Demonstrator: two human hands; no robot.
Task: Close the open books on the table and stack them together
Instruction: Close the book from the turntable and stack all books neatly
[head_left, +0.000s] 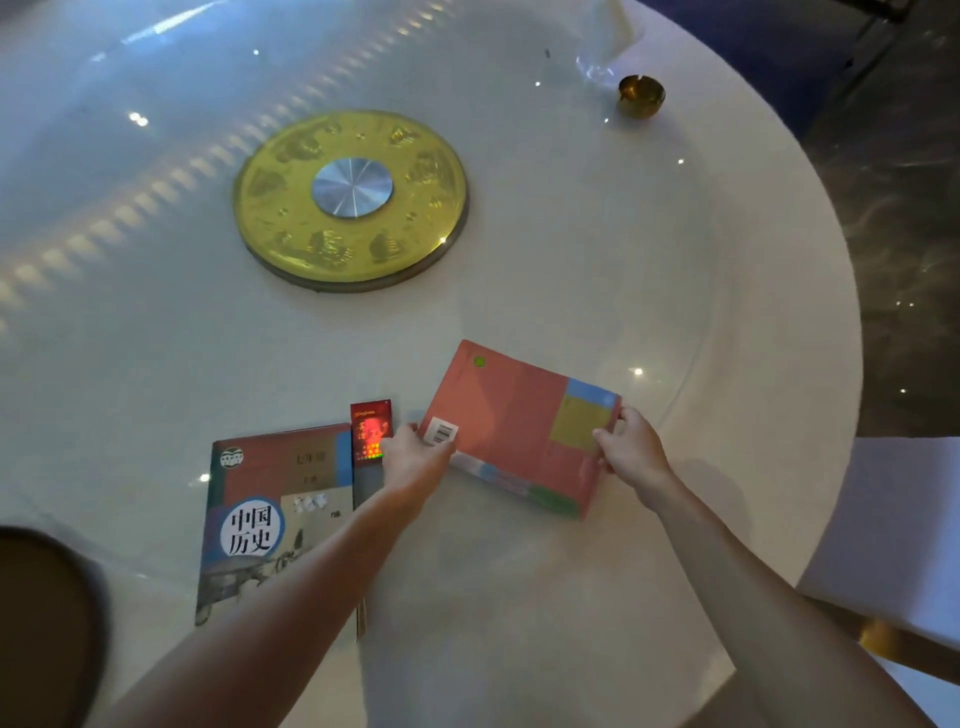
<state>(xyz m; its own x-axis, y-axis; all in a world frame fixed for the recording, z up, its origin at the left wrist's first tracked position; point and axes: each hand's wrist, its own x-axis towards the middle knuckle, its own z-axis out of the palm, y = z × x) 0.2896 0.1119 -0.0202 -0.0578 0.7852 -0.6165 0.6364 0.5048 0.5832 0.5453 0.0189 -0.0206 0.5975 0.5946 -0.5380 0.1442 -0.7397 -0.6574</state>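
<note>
Two hands grip the closed red book (511, 423), left hand (415, 457) at its barcode corner, right hand (631, 449) opposite, right of the history book (275, 514) on the worktop (571, 249). Stacking seems next: carry it left, align edges.

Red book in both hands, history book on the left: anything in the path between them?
Nearly clear. The red book is held by the left hand and right hand. The small red card lies by the history book, at its far right corner, between the two. The person's own left forearm also crosses that book.
</note>
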